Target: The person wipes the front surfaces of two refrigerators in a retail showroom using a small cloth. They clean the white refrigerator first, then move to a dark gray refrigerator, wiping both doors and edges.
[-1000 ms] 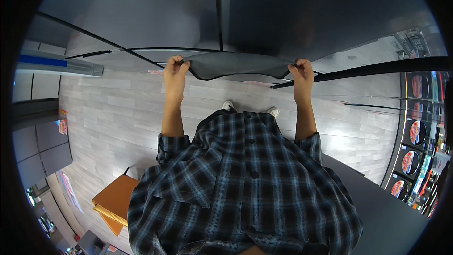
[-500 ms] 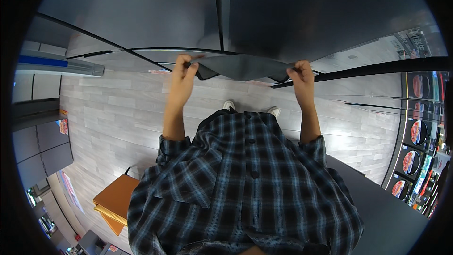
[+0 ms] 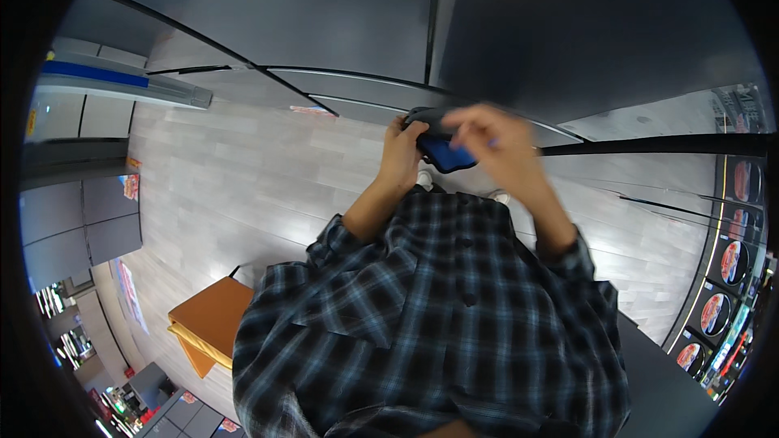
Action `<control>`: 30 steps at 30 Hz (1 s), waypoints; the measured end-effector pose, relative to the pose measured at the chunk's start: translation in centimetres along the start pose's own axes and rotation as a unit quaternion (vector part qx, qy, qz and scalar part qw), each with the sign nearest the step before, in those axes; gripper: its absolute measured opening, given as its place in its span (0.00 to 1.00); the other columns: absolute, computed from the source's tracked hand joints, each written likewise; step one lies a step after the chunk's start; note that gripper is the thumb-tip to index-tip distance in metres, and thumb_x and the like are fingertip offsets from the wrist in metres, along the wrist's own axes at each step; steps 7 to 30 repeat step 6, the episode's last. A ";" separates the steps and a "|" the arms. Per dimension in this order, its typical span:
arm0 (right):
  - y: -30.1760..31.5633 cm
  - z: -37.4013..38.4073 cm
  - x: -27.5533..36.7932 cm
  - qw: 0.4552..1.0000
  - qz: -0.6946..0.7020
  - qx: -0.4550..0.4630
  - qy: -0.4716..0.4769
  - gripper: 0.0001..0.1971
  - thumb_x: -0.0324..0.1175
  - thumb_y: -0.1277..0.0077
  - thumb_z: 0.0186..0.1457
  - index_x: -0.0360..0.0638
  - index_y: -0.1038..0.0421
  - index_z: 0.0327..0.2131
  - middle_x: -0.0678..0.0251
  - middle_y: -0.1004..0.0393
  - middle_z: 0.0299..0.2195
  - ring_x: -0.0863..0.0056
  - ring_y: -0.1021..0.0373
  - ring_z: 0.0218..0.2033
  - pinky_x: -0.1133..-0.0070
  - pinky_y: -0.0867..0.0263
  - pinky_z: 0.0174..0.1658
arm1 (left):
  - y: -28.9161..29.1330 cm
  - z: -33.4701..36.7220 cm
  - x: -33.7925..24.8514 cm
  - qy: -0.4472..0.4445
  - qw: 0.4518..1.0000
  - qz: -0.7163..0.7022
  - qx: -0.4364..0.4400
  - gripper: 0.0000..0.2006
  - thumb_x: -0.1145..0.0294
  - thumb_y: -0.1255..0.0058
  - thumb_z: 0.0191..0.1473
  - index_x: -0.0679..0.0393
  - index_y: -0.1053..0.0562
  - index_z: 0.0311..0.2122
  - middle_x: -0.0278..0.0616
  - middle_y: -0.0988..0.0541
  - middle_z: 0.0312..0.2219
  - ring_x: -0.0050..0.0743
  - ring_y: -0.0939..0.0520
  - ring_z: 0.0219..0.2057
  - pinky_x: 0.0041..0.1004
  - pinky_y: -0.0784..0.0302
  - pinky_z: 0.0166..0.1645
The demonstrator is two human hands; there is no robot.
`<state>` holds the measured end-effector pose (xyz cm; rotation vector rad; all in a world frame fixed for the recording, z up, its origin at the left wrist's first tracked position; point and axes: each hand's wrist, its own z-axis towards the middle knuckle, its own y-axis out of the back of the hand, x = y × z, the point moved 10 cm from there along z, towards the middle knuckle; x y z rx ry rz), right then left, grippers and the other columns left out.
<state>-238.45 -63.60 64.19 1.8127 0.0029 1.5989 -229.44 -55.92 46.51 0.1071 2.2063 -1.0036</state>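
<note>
My left hand [image 3: 399,152] grips a grey cloth [image 3: 430,120] with a dark edge. The cloth is bunched or folded over in front of my body, and a bright blue face [image 3: 449,154] with black edging hangs below the grey part. My right hand [image 3: 501,148] is at the right side of the cloth, its fingers blurred by motion. Whether they touch the cloth is unclear. Tall dark grey cabinet-like doors [image 3: 324,16] with a smooth surface stand just beyond both hands.
A brown boxy seat or case [image 3: 213,312] with yellow at its lower edge is at the left. Light wood-look flooring [image 3: 227,186] lies under my feet. A dark grey flat surface [image 3: 669,385] is at the lower right, near shelves of round-labelled goods [image 3: 716,314].
My hands have come together from a wide hold. The cloth, stretched flat between them before, is now bunched with its blue face showing. The view has shifted slightly.
</note>
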 end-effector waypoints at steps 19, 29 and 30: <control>15.0 -7.3 15.7 0.785 0.294 -0.292 0.461 0.37 0.56 0.59 0.52 0.51 0.57 0.60 0.59 0.47 0.57 0.67 0.41 0.51 0.58 0.42 0.47 | 1.5 -0.2 -0.3 0.001 0.999 0.043 -0.030 0.15 0.80 0.54 0.48 0.68 0.36 0.43 0.45 0.28 0.37 0.34 0.27 0.39 0.32 0.30 0.45; 15.0 -7.3 15.7 0.785 0.294 -0.292 0.461 0.37 0.56 0.59 0.52 0.51 0.57 0.60 0.59 0.47 0.57 0.67 0.41 0.51 0.58 0.42 0.47 | 1.5 -0.2 -0.3 0.001 0.999 0.043 -0.030 0.15 0.80 0.54 0.48 0.68 0.36 0.43 0.45 0.28 0.37 0.34 0.27 0.39 0.32 0.30 0.45; 15.0 -7.3 15.7 0.785 0.294 -0.292 0.461 0.37 0.56 0.59 0.52 0.51 0.57 0.60 0.59 0.47 0.57 0.67 0.41 0.51 0.58 0.42 0.47 | 1.5 -0.2 -0.3 0.001 0.999 0.043 -0.030 0.15 0.80 0.54 0.48 0.68 0.36 0.43 0.45 0.28 0.37 0.34 0.27 0.39 0.32 0.30 0.45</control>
